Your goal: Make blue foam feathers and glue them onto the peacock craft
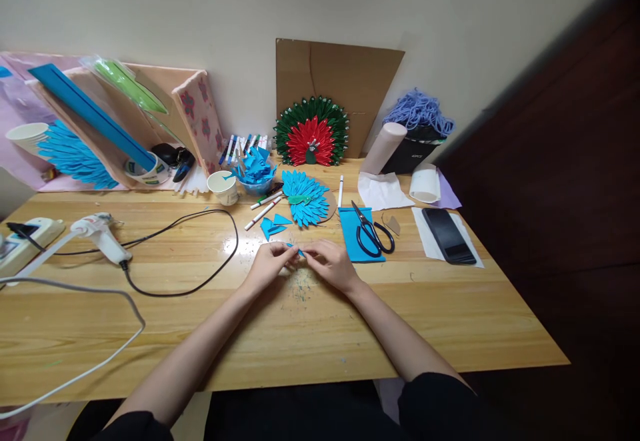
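Both hands meet over the middle of the wooden table, pinching one small blue paper piece (295,249) between them. My left hand (270,262) grips its left end and my right hand (330,262) its right end; the fingers partly hide it. Just beyond them lie a few cut blue paper pieces (273,226) and a round cardboard piece covered with layered blue petals (306,200) and a green shape at its centre. To the right, black-handled scissors (369,233) rest on a blue sheet (356,249). Small dark scraps are scattered beneath my hands.
A glue gun (103,236) with its looping black cable lies at left, near a power strip (31,244). Behind are a paper cup (223,188), a bowl of blue pieces (256,173), markers (263,213) and a red-green peacock (311,136). A phone (449,236) lies at right.
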The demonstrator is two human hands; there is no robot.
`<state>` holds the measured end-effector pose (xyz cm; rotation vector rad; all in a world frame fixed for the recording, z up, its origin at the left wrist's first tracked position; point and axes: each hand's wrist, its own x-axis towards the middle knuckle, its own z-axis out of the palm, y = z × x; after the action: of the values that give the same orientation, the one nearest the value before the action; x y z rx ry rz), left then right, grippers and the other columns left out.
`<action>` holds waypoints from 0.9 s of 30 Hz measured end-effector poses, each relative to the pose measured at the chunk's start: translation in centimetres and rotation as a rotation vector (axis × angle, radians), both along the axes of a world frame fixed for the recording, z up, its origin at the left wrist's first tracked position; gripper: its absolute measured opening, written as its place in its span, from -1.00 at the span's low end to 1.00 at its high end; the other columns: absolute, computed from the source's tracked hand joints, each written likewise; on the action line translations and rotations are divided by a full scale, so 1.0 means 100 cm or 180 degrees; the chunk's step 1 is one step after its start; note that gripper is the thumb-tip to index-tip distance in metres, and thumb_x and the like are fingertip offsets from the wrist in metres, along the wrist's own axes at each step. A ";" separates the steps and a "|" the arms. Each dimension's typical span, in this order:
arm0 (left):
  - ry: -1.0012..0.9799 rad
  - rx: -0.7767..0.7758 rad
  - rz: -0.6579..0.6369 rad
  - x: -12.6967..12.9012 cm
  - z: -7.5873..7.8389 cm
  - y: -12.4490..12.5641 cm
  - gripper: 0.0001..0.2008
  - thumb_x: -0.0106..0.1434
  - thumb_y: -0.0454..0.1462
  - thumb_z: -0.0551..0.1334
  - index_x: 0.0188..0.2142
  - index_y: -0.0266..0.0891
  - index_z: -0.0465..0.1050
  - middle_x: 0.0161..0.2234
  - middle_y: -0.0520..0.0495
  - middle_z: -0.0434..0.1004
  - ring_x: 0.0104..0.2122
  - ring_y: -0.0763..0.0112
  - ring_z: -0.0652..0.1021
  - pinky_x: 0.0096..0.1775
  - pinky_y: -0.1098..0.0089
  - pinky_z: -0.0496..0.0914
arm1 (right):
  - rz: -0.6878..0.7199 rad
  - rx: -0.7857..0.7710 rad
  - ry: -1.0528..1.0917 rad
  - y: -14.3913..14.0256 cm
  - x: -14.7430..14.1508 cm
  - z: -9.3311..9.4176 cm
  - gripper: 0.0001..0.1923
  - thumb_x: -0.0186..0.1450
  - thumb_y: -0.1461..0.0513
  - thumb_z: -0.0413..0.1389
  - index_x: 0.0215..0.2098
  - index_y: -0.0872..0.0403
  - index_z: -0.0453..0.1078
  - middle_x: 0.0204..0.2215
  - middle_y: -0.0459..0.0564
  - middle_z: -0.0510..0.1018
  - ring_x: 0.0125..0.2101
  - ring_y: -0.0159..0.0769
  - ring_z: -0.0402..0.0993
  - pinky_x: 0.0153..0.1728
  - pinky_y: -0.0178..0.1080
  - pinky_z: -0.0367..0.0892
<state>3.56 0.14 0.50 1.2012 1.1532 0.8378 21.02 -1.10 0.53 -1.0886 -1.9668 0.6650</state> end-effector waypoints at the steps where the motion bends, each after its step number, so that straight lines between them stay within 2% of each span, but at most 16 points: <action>1: 0.0013 -0.0015 0.0017 0.000 0.000 0.000 -0.68 0.02 -0.08 0.27 -0.58 -0.33 0.45 -0.61 -0.04 0.49 -0.60 0.47 0.45 -0.48 0.46 0.35 | 0.0081 0.0102 -0.0076 0.000 0.001 0.000 -0.84 0.25 0.25 0.02 -0.28 0.02 0.44 -0.36 0.03 0.55 -0.31 -0.24 0.44 -0.25 -0.17 0.34; 4: 0.0140 0.0108 0.0094 -0.001 0.002 0.000 -0.70 0.01 -0.11 0.28 -0.61 -0.32 0.45 -0.63 -0.02 0.48 -0.59 0.47 0.45 -0.47 0.48 0.32 | 0.0202 0.0151 -0.0062 -0.001 0.001 0.000 -0.84 0.24 0.26 0.04 -0.27 0.03 0.45 -0.33 0.05 0.55 -0.29 -0.24 0.45 -0.22 -0.16 0.33; 6: 0.0210 0.0231 0.0117 -0.001 0.004 -0.001 -0.73 0.01 -0.12 0.28 -0.59 -0.33 0.46 -0.60 -0.03 0.50 -0.56 0.46 0.46 -0.45 0.48 0.32 | 0.0099 -0.0114 0.0149 -0.002 -0.001 0.000 -0.85 0.23 0.23 0.06 -0.28 0.04 0.45 -0.33 0.04 0.56 -0.31 -0.25 0.46 -0.24 -0.19 0.35; 11: 0.0463 0.0655 0.0005 -0.001 0.009 -0.006 -0.73 0.08 -0.13 0.24 -0.51 -0.34 0.50 -0.52 -0.08 0.52 -0.49 0.42 0.48 -0.43 0.47 0.32 | -0.0242 -0.1205 0.0862 -0.002 -0.008 -0.001 -0.79 0.18 0.13 0.12 -0.36 0.12 0.45 -0.41 0.02 0.56 -0.41 -0.29 0.49 -0.38 -0.29 0.40; 14: 0.0668 0.0870 -0.0139 -0.002 0.009 -0.006 -0.71 0.14 -0.13 0.18 -0.50 -0.34 0.49 -0.50 -0.07 0.50 -0.50 0.43 0.46 -0.45 0.47 0.31 | -0.0322 -0.1395 0.0896 0.001 -0.008 -0.004 -0.77 0.15 0.11 0.14 -0.42 0.14 0.45 -0.47 0.00 0.55 -0.43 -0.31 0.48 -0.39 -0.30 0.37; 20: 0.0886 0.0871 -0.0431 -0.005 0.006 -0.003 -0.64 0.24 -0.12 0.06 -0.52 -0.32 0.42 -0.58 0.00 0.43 -0.55 0.45 0.43 -0.47 0.47 0.31 | -0.0280 -0.1765 0.1082 0.005 -0.005 -0.010 -0.75 0.12 0.09 0.16 -0.44 0.15 0.43 -0.51 -0.04 0.52 -0.50 -0.36 0.43 -0.44 -0.31 0.34; 22: 0.1079 0.1108 -0.0397 -0.006 0.006 -0.003 -0.67 0.25 -0.14 0.05 -0.47 -0.31 0.43 -0.52 -0.03 0.45 -0.49 0.43 0.46 -0.42 0.45 0.33 | -0.0239 -0.1978 0.1211 0.006 -0.006 -0.012 -0.73 0.10 0.08 0.17 -0.45 0.16 0.41 -0.55 -0.06 0.50 -0.55 -0.39 0.40 -0.48 -0.32 0.33; 24: 0.1219 0.1519 -0.0315 -0.006 0.006 -0.004 -0.75 0.24 -0.17 0.09 -0.32 -0.29 0.45 -0.36 -0.09 0.49 -0.38 0.40 0.49 -0.33 0.42 0.36 | -0.0222 -0.2116 0.1304 0.006 -0.007 -0.013 -0.72 0.09 0.07 0.18 -0.46 0.16 0.41 -0.60 -0.09 0.47 -0.59 -0.41 0.37 -0.53 -0.33 0.30; 27: 0.1289 0.2234 -0.0530 -0.008 0.006 -0.004 -0.75 0.23 -0.24 0.13 -0.10 -0.20 0.41 -0.19 -0.12 0.46 -0.23 0.39 0.48 -0.21 0.40 0.36 | -0.0157 -0.2200 0.1399 0.006 -0.008 -0.015 -0.72 0.09 0.08 0.17 -0.45 0.17 0.41 -0.62 -0.10 0.44 -0.60 -0.43 0.35 -0.55 -0.35 0.28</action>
<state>2.78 -0.28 1.07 2.0912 1.0804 0.9280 20.23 -0.47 -0.93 -1.2377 -1.3458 1.4826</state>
